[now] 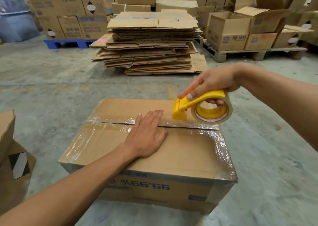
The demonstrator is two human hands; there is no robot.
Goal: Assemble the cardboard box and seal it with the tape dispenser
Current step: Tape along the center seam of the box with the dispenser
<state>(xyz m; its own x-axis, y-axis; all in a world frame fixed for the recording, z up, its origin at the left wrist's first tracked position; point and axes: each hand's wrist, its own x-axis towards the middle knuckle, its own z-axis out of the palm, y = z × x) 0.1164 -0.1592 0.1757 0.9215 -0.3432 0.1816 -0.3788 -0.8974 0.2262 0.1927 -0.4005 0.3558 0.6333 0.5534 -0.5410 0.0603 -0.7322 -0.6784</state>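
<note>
A brown cardboard box stands on the concrete floor in front of me, its top flaps closed. Clear tape lies along the middle seam and the right edge. My left hand presses flat on the top, fingers spread across the seam. My right hand grips a yellow tape dispenser holding a roll of clear tape. The dispenser's blade end touches the box top just beyond the seam, right of my left hand.
A tall stack of flattened cardboard sits on the floor behind the box. Pallets of cartons line the back and right, with a blue pallet at left. An open box stands at my near left.
</note>
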